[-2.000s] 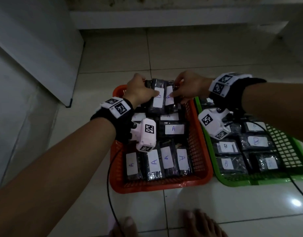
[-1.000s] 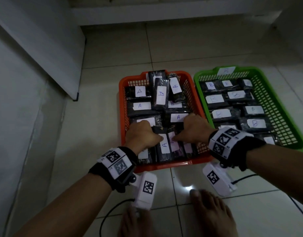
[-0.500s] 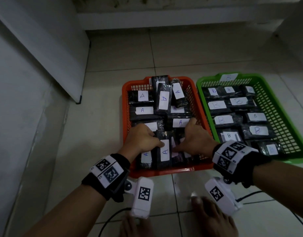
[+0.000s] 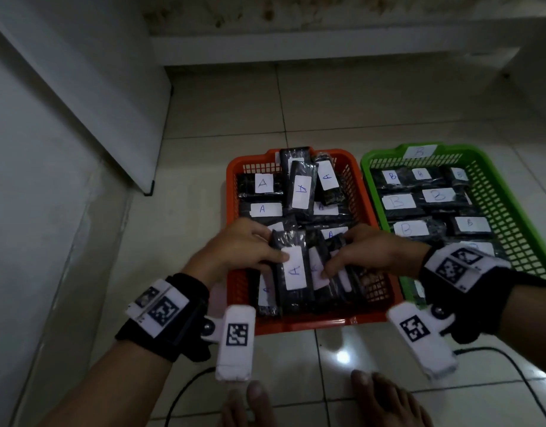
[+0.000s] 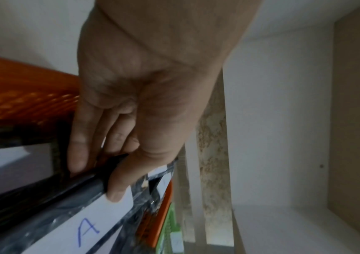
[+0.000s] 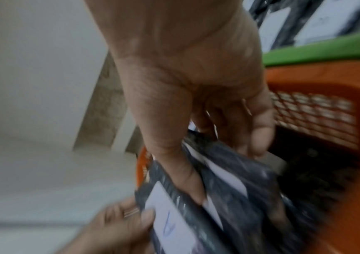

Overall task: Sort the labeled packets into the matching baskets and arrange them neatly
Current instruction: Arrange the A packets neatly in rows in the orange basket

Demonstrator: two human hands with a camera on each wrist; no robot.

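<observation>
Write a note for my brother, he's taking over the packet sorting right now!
Left hand grips a black plastic packet labeled A at the near end of the orange plastic basket.
Right hand pinches the neighbouring black packets there.
Done: A packets lie in orange, B packets in the green plastic basket.
Left: straighten the near row and the tilted packets at orange's far end.

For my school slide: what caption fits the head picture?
Two hands tidy packets in an orange basket.
</observation>
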